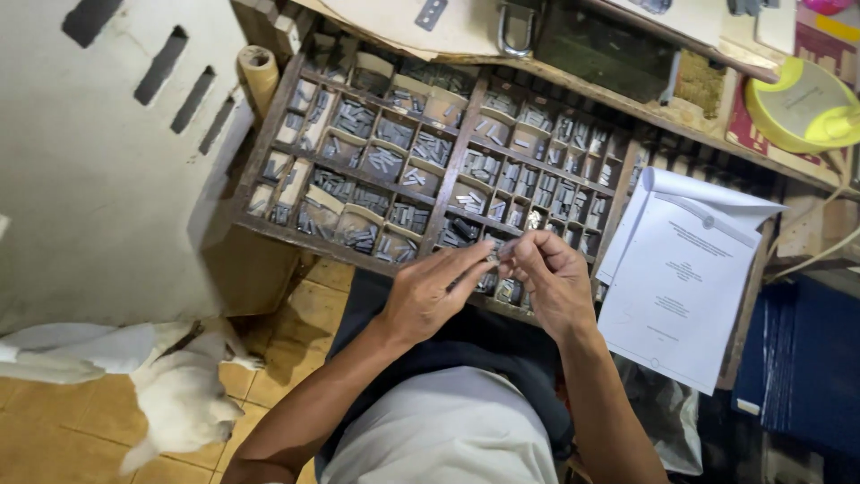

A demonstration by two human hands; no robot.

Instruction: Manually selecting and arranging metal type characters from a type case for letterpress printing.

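step: sorting small metal type | dog (179,394) on tiled floor at 8 o'clock | left hand (430,296) and right hand (551,278) pinch a metal type piece (495,254) together above the wooden type case (430,170) | next: likely a steady fingertip grip | paper stack (681,278) at 3 o'clock on bench

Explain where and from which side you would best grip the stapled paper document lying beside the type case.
Probably grip the stapled paper document at its lower right edge, coming from the right: that edge lies free, while the left edge abuts the wooden type case and the top pages curl back.
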